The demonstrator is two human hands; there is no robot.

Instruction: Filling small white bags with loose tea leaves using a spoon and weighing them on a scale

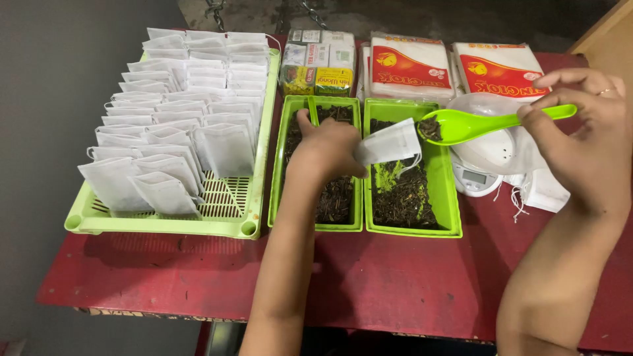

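Observation:
My left hand (326, 148) holds a small white filter bag (390, 142) open over two green trays of dark loose tea, a left tray (280, 168) and a right tray (445, 191). My right hand (587, 145) grips a bright green plastic spoon (481, 122) by its handle. The spoon's bowl carries dark tea leaves and sits right at the bag's mouth. A second green spoon handle (312, 109) rests in the left tray, partly hidden by my left hand.
A light green slotted basket (231, 211) at the left holds several rows of filled white bags. White packets with red labels (409, 66) and small boxes (316, 62) lie at the back. A white kitchen scale (478, 175) and loose bags sit at the right on the red table (369, 277).

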